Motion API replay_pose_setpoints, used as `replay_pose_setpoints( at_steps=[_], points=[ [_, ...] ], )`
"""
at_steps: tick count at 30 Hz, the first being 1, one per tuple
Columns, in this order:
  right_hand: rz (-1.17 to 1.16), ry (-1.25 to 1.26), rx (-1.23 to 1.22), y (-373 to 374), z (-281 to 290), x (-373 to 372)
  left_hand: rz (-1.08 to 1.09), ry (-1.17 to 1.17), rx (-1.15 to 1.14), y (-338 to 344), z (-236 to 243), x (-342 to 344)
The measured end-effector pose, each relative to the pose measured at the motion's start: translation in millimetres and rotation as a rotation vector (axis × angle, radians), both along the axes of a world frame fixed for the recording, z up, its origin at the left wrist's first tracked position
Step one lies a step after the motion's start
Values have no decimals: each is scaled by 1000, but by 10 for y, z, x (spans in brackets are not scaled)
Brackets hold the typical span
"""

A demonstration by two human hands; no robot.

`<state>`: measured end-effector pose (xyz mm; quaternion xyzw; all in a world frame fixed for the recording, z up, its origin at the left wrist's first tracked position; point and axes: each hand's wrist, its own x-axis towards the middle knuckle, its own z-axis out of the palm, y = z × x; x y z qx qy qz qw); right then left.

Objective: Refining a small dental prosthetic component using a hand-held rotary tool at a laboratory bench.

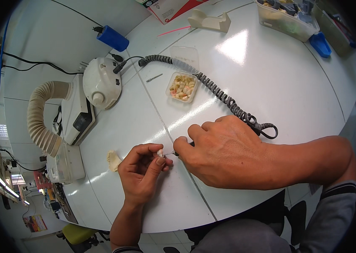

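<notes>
My left hand (139, 173) pinches a small white tooth-shaped piece (160, 152) between thumb and fingers. My right hand (224, 154) is wrapped round a dark rotary handpiece (176, 152), mostly hidden by my fingers; its thin bit reaches to the piece. A coiled grey cable (228, 101) runs from near my right hand toward a white control unit (101, 84). A cream dental cast (113, 161) lies just left of my left hand. A small open clear box (182, 87) holds several tooth-coloured and pink pieces.
At the left stands a box-shaped machine (81, 122) with a ribbed hose (43, 114). A slim metal bit (154, 78) lies on the white table (304, 101). A blue cylinder (112, 38), beige holder (209, 20), tub of grey parts (285, 23) and blue scoop (320, 45) line the back.
</notes>
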<state>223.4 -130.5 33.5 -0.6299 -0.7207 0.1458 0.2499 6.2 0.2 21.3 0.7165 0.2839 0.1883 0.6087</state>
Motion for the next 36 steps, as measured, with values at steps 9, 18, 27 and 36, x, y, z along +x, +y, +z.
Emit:
replay_pose_setpoints(
  at_steps=[9,18,27,36],
  points=[
    [14,-4,-27,7,31,13,-3,-8,4,-3,1,10],
    [10,-10,-30,8,39,-6,-6,-13,-5,5,2,2],
    [22,-23,-22,6,31,2,-1,-8,-5,3,5,7],
    [-9,-46,-14,22,87,48,-8,-12,-4,9,27,6]
  ],
)
